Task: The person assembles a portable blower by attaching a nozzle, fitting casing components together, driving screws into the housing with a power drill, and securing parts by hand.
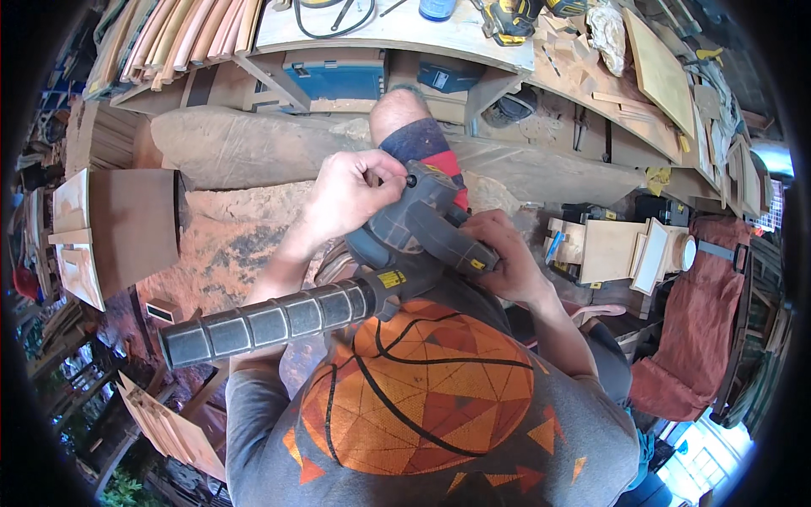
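A dark grey handheld power tool (410,221) is held up in front of my chest. A long ribbed black tube (266,325), which looks like a dust collector, sticks out from it toward the lower left. My left hand (351,190) is closed in a pinch at a small black knob (411,180) on the tool's upper end. My right hand (507,253) is wrapped around the other side, by the end of the thick handle (465,245); its fingertips are partly hidden behind the tool.
A bare knee (399,108) rises beyond the tool. A workbench (397,34) spans the far side, bearing a yellow-and-black power tool (511,21) and wood offcuts. Wooden strips (182,38) are stacked at far left. Boards (131,228) stand left; more wooden pieces (608,245) lie right.
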### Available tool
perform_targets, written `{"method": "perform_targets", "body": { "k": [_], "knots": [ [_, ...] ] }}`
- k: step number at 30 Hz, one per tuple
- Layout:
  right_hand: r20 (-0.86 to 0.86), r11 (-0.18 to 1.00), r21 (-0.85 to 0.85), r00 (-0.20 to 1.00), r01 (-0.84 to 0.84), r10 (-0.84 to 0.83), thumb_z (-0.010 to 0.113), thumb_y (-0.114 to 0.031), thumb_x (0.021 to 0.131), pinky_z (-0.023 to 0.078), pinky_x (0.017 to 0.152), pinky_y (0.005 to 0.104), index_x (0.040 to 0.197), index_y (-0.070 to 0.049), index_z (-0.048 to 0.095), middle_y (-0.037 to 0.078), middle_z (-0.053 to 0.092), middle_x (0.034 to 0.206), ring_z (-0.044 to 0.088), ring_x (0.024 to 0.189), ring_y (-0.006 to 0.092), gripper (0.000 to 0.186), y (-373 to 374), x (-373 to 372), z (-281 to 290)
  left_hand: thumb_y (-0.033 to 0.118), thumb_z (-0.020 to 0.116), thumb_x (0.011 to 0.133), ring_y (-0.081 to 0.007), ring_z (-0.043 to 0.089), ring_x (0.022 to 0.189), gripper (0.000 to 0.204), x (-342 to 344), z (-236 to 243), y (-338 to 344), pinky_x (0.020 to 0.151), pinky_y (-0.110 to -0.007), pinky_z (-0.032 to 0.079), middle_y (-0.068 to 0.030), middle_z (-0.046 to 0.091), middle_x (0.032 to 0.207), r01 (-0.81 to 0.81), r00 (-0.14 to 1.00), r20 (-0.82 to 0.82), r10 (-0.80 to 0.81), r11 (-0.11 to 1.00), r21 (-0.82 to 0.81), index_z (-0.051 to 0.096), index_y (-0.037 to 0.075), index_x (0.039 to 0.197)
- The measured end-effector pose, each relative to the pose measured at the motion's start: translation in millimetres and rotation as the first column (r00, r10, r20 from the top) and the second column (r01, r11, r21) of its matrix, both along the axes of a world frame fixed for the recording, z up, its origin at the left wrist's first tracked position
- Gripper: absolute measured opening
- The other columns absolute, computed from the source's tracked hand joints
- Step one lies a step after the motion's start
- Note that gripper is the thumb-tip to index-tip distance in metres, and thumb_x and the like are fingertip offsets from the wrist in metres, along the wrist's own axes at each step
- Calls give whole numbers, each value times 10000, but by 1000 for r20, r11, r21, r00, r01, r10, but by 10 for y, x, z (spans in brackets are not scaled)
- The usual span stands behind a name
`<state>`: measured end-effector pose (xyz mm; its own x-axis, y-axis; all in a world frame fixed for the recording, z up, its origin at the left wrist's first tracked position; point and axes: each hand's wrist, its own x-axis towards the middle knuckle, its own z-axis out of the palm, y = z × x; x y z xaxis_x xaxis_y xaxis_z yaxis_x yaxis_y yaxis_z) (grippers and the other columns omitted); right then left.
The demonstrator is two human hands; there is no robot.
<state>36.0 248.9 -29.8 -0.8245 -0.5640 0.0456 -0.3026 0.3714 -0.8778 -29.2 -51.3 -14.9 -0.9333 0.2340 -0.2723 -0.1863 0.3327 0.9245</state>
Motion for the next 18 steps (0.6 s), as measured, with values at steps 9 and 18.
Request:
{"method": "perform_targets", "body": {
  "k": [9, 18],
  "knots": [
    [37, 1000, 6, 999, -2, 1, 801, -11, 678, 473, 1010, 438, 1231, -48, 690, 101, 697, 1183, 590, 1155, 349, 564, 24, -34, -3, 161, 781, 787, -186, 679, 606, 183, -10, 105, 74, 633, -330, 556, -87, 754, 804, 15, 990, -135, -50, 969, -248, 802, 60, 937],
    [60, 1000, -2, 998, 10, -9, 797, -12, 665, 472, 1011, 440, 1231, -58, 699, 100, 693, 1163, 584, 1137, 347, 576, 5, -71, 10, 137, 772, 843, -43, 566, 649, 164, -83, 154, 79, 599, -259, 483, -17, 716, 783, 51, 990, -119, -79, 974, -220, 795, 30, 965]
  ]
}}
